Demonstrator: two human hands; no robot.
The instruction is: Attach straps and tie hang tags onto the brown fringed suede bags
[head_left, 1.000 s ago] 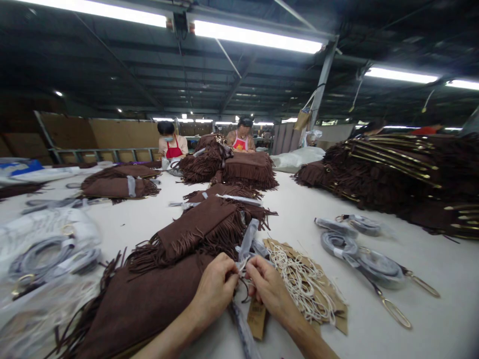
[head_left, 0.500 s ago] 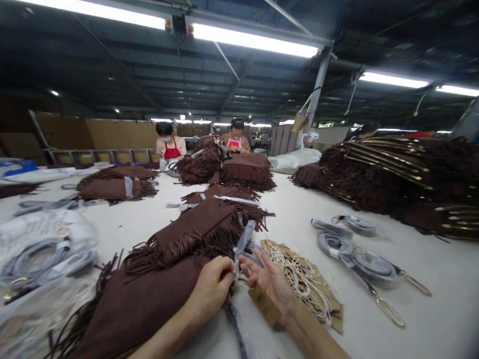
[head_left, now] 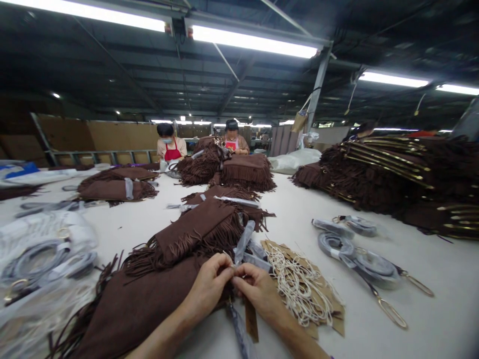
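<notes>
Two hands are brought together at the near edge of the white tabletop [head_left: 292,209]: the left hand [head_left: 209,289] and the right hand [head_left: 258,294] are pinched shut, fingertips almost touching, on a thin pale string at the foot of a plastic-wrapped grey strap [head_left: 244,240] that rises between them. A brown kraft-paper hang tag [head_left: 251,324] is seen hanging just below the right hand, beside a dark wrapped length that runs toward the viewer. Under the left forearm a flat brown suede bag with long fringe [head_left: 142,304] is laid, and a second fringed piece [head_left: 198,229] is stacked just behind it. To the right of the hands a heap of kraft tags with white looped cords [head_left: 299,284] is spread. Further right, coiled grey straps with gold oval clasps [head_left: 359,254] are laid out; at the left, more coils in clear plastic bags [head_left: 41,249] are gathered. Beyond, further piles of brown fringed bags [head_left: 247,172] are set, and a tall stack with gold bars [head_left: 396,169] is placed at the right. At the far end two people in red aprons [head_left: 172,147] are seated.
</notes>
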